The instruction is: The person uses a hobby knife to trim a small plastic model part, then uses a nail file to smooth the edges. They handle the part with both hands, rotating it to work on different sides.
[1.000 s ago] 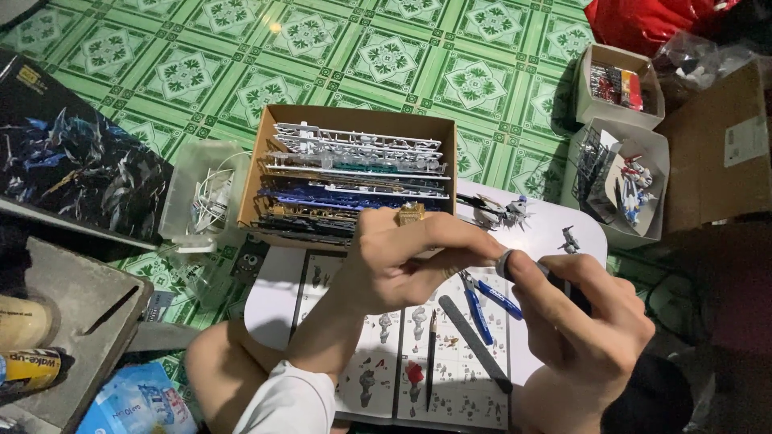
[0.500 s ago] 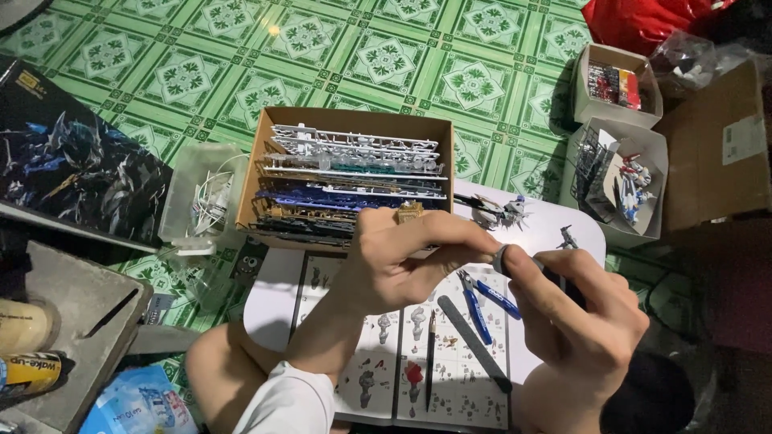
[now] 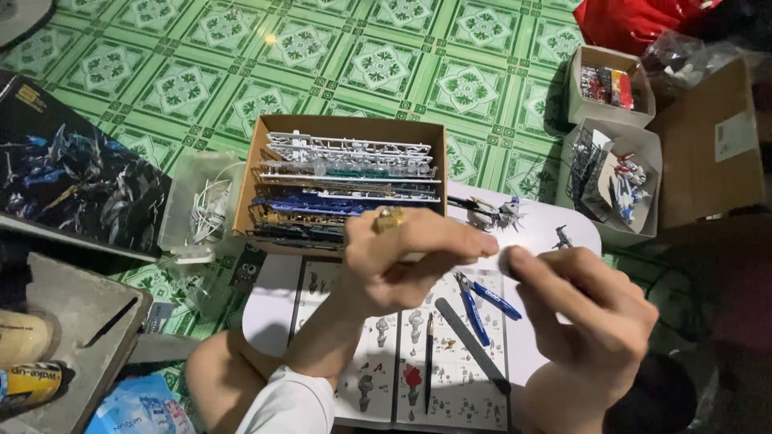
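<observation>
My left hand (image 3: 410, 257), with a gold ring on one finger, and my right hand (image 3: 591, 321) meet fingertip to fingertip above a white instruction sheet (image 3: 378, 337). Both hands are pinched closed; whatever lies between the fingers is hidden. Under them on the sheet lie blue-handled nippers (image 3: 482, 297), a grey file (image 3: 470, 341) and a thin pencil (image 3: 428, 362). Just beyond my left hand stands a brown cardboard box (image 3: 248, 177) packed with plastic model runners (image 3: 346, 173) in white, blue and gold.
Small assembled model pieces (image 3: 494, 210) lie on the white sheet. A clear tub (image 3: 197, 209) and a dark kit lid (image 3: 72, 177) sit left. Open boxes of parts (image 3: 615, 181) and a cardboard carton (image 3: 708, 145) stand right. A grey tray (image 3: 72, 321) is near left.
Both hands have stayed pinched together over the sheet; the view has shifted slightly and the right hand has curled a little closer to the left fingertips.
</observation>
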